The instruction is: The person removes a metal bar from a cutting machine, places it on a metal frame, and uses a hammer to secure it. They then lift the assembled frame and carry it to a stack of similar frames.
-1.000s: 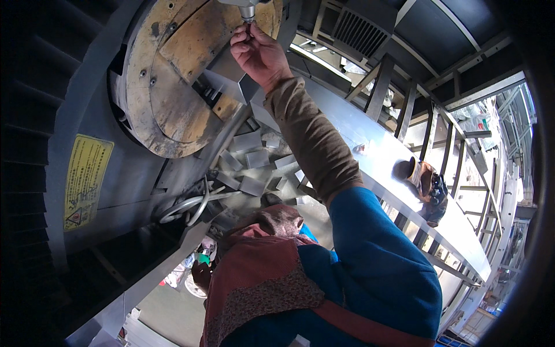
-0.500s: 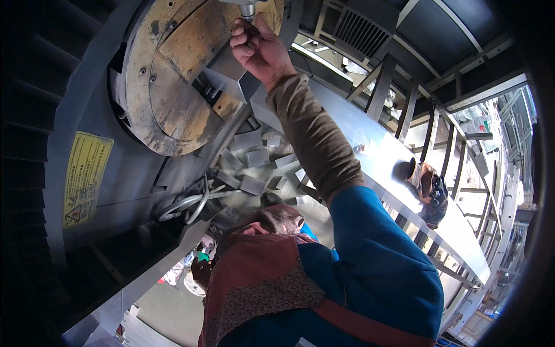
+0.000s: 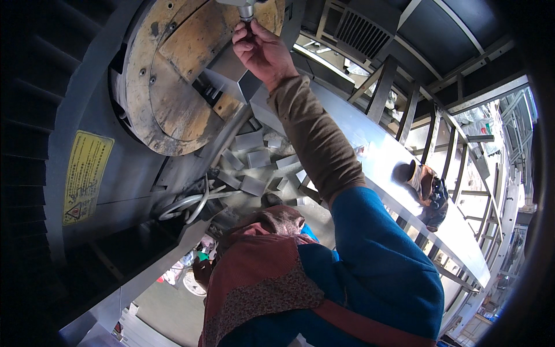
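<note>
My right hand point(image 3: 267, 53) reaches up to the silver spindle end point(image 3: 246, 13) of a machine. Its thumb and fingers are closed round a small dark piece point(image 3: 249, 29) just under that end; the piece's exact kind is hidden by the fingers. Behind the hand stands a worn round plate point(image 3: 173, 87) with bolt heads and brownish panels. A metal block with a flat grey face point(image 3: 222, 85) sits at its right side, below the hand. My left hand does not show.
A long shiny metal beam point(image 3: 347, 124) runs down the right, with a brown and black bundle point(image 3: 428, 194) on it. Metal frames point(image 3: 407, 110) stand beyond. Several cut metal pieces point(image 3: 252, 185) and a pale looped hose point(image 3: 185, 213) lie below. A yellow label point(image 3: 88, 176) marks the machine's side.
My right hand has shifted slightly, and its fingers have turned a little, so the dark piece under the spindle end shows more. The rest looks the same.
</note>
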The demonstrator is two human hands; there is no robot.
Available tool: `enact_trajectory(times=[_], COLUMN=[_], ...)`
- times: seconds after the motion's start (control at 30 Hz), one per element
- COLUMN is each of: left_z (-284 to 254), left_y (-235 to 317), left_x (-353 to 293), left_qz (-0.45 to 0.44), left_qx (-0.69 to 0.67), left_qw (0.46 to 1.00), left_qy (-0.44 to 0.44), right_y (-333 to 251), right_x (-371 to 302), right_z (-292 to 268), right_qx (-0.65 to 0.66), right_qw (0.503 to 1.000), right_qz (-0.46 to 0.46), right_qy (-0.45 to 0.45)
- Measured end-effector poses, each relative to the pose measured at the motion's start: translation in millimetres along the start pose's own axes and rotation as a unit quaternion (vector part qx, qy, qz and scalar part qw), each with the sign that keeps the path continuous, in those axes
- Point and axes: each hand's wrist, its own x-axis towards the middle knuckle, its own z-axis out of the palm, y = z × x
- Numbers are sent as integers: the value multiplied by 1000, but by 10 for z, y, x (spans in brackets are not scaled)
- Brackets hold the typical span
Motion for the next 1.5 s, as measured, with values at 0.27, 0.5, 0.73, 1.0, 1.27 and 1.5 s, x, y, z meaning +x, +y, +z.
enact_trajectory(times=[0.27,0.5,0.73,1.0,1.27,1.5], left_z=[-70,-66,9,241,105,-45], left_y=[343,398,205,-369,-36,195], left_x=[2,31,-10,111,211,374], left_qz=[16,-11,-120,-97,-208,-69], left_qx=[27,-29,-76,199,21,62], left_qw=[999,998,989,968,972,980], left_qy=[-44,-51,-40,-116,-107,-177], right_y=[-20,1,24,35,32,107], right_x=[17,6,-23,-28,-42,-323], right_z=[1,25,45,14,-9,125], right_qx=[20,10,35,38,9,-75], right_qw=[997,996,999,999,1000,987], right_qz=[57,67,18,10,-20,-116], right_qy=[-57,-64,4,-18,-1,76])
